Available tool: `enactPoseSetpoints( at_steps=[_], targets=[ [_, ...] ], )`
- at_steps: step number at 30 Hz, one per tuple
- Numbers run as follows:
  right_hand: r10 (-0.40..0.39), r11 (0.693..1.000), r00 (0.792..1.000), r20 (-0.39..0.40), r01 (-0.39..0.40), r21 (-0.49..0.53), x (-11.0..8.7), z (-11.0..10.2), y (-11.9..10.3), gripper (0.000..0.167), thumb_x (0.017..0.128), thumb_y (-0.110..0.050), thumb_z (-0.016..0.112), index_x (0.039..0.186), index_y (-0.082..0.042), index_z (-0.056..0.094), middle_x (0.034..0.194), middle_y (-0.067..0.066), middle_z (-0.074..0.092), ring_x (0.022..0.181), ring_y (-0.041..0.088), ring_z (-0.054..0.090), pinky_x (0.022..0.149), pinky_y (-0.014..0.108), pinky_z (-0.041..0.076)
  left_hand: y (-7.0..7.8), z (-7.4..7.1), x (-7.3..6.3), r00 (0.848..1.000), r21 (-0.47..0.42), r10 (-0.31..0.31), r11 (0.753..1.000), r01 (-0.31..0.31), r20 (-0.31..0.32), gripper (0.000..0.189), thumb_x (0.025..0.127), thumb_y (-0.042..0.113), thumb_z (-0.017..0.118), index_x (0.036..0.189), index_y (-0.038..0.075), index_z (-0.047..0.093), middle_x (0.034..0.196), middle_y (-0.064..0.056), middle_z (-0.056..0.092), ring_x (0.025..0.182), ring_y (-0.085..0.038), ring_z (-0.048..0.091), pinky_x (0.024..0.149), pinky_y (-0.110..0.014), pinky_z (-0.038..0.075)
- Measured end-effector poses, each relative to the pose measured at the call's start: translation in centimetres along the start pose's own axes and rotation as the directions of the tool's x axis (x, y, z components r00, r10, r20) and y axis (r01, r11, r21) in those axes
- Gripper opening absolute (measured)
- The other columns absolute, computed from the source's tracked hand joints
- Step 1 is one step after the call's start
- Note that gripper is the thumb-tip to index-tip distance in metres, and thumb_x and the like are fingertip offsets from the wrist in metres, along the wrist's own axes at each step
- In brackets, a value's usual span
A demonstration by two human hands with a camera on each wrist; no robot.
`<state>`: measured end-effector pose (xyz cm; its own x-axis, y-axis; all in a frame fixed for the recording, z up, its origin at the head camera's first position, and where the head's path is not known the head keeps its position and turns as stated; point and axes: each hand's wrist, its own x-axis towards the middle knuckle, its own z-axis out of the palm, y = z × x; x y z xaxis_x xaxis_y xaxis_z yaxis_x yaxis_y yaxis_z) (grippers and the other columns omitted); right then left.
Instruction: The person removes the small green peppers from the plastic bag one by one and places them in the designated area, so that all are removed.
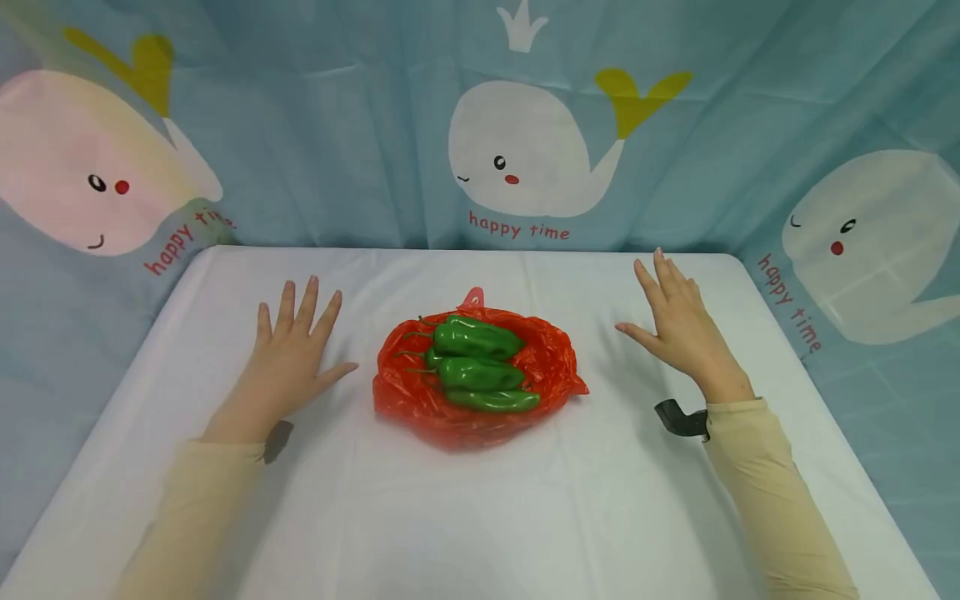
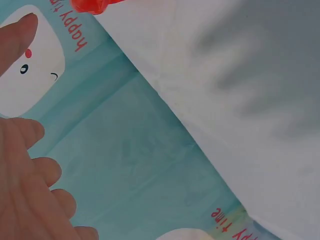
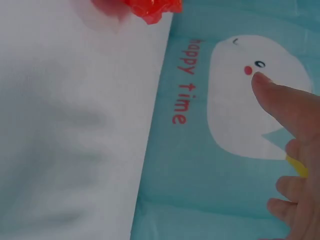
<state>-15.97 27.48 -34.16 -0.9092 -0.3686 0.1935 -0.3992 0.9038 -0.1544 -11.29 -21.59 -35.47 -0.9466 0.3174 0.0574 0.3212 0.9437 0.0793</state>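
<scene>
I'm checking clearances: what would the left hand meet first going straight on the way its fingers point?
The left hand would likely meet the blue backdrop; depth is hard to judge.

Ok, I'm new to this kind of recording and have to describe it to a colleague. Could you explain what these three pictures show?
There is no machine here, just a person's two bare hands. The large picture comes from a camera on the head, looking forward and down. The two smaller ones come from cameras on the wrists, one each; both catch just some red of the bag at the top.

On the white table sits an open red bag with green peppers in it. The left hand and right hand are on either side, fingers spread, not touching the bag. Neither holds anything. Behind is a blue curtain printed with whales.
</scene>
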Motion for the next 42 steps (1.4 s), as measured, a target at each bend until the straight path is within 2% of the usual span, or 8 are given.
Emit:
enactPoseSetpoints(
  at_steps=[8, 13, 20, 27, 31, 33, 40, 42],
  targets=[
    [0.011, 0.997, 1.0, 0.015, -0.01, -0.073, 0.0, -0.2, 0.1, 0.088, 0.085, -0.037, 0.068, 0.149, -0.002, 0.02, 0.155, 0.024, 0.003, 0.141, 0.042, 0.005, 0.106, 0.068, 0.005, -0.5, 0.3, -0.1, 0.997, 0.052, 0.019, 0.999, -0.015, -0.073, 0.088, 0.082, 0.04, 0.067, 0.146, -0.003, 0.024, 0.153, -0.029, 0.002, 0.137, -0.05, -0.008, 0.104, -0.069, -0.005],
    [-0.002, 0.999, 0.996, -0.086, 0.006, 0.048, -0.3, 0.0, -1.0, 0.081, 0.084, -0.027, 0.072, 0.147, -0.001, 0.027, 0.155, 0.021, 0.008, 0.141, 0.039, 0.01, 0.111, 0.059, 0.012, 0.4, 1.1, 0.7, 0.999, 0.014, -0.023, 1.0, 0.024, -0.044, 0.088, 0.085, 0.04, 0.065, 0.148, -0.001, 0.019, 0.153, -0.027, -0.005, 0.137, -0.048, -0.011, 0.104, -0.07, -0.004],
    [-0.086, 0.949, 0.961, -0.263, 0.159, 0.271, 0.0, 2.8, -5.6, 0.07, 0.077, -0.011, 0.078, 0.137, 0.002, 0.045, 0.145, 0.02, 0.037, 0.13, 0.036, 0.037, 0.103, 0.053, 0.035, 2.5, 3.5, 1.1, 0.995, -0.179, -0.076, 0.982, 0.063, -0.068, 0.085, 0.087, 0.034, 0.063, 0.148, -0.003, 0.017, 0.153, -0.027, -0.004, 0.137, -0.05, -0.005, 0.103, -0.071, 0.006],
    [-0.193, 0.861, 0.954, -0.231, 0.278, 0.426, 0.6, 5.9, -10.3, 0.059, 0.076, -0.012, 0.079, 0.13, -0.003, 0.055, 0.131, 0.011, 0.055, 0.121, 0.026, 0.048, 0.101, 0.044, 0.041, 4.3, 6.4, 1.7, 0.988, -0.404, -0.088, 0.914, 0.03, -0.126, 0.077, 0.092, 0.032, 0.059, 0.149, 0.0, 0.018, 0.155, -0.022, 0.004, 0.141, -0.042, 0.002, 0.108, -0.062, 0.013],
    [-0.201, 0.829, 0.964, -0.173, 0.262, 0.494, 0.5, 7.3, -11.5, 0.056, 0.075, -0.012, 0.079, 0.126, -0.004, 0.058, 0.125, 0.009, 0.058, 0.117, 0.024, 0.051, 0.098, 0.042, 0.044, 4.9, 7.1, 2.1, 0.974, -0.551, -0.15, 0.834, 0.031, -0.171, 0.071, 0.093, 0.027, 0.06, 0.149, 0.005, 0.022, 0.155, -0.015, 0.017, 0.141, -0.034, 0.015, 0.109, -0.054, 0.023],
    [-0.2, 0.816, 0.968, -0.153, 0.252, 0.521, 0.5, 7.8, -11.8, 0.054, 0.075, -0.012, 0.08, 0.124, -0.005, 0.06, 0.122, 0.008, 0.059, 0.115, 0.023, 0.052, 0.096, 0.041, 0.045, 5.2, 7.4, 2.3, 0.957, -0.639, -0.213, 0.768, 0.04, -0.197, 0.067, 0.092, 0.022, 0.062, 0.148, 0.006, 0.028, 0.152, -0.013, 0.027, 0.138, -0.031, 0.026, 0.107, -0.05, 0.03],
    [-0.198, 0.791, 0.977, -0.075, 0.205, 0.577, 0.5, 8.9, -12.5, 0.048, 0.075, -0.014, 0.08, 0.119, -0.007, 0.063, 0.117, 0.005, 0.061, 0.113, 0.02, 0.054, 0.095, 0.038, 0.046, 5.4, 8.7, 2.6, 0.891, -0.904, -0.432, 0.424, 0.061, -0.143, 0.047, 0.09, 0.005, 0.063, 0.135, 0.0, 0.049, 0.134, -0.013, 0.053, 0.122, -0.024, 0.051, 0.097, -0.029, 0.043],
    [-0.203, 0.787, 0.977, -0.064, 0.202, 0.582, 0.5, 9.2, -12.5, 0.047, 0.075, -0.014, 0.08, 0.118, -0.007, 0.064, 0.116, 0.004, 0.062, 0.113, 0.02, 0.054, 0.096, 0.038, 0.046, 5.2, 9.0, 2.5, 0.884, -0.93, -0.453, 0.363, 0.066, -0.114, 0.044, 0.089, 0.004, 0.063, 0.132, 0.0, 0.052, 0.131, -0.012, 0.055, 0.121, -0.022, 0.053, 0.095, -0.024, 0.044]
  ],
)
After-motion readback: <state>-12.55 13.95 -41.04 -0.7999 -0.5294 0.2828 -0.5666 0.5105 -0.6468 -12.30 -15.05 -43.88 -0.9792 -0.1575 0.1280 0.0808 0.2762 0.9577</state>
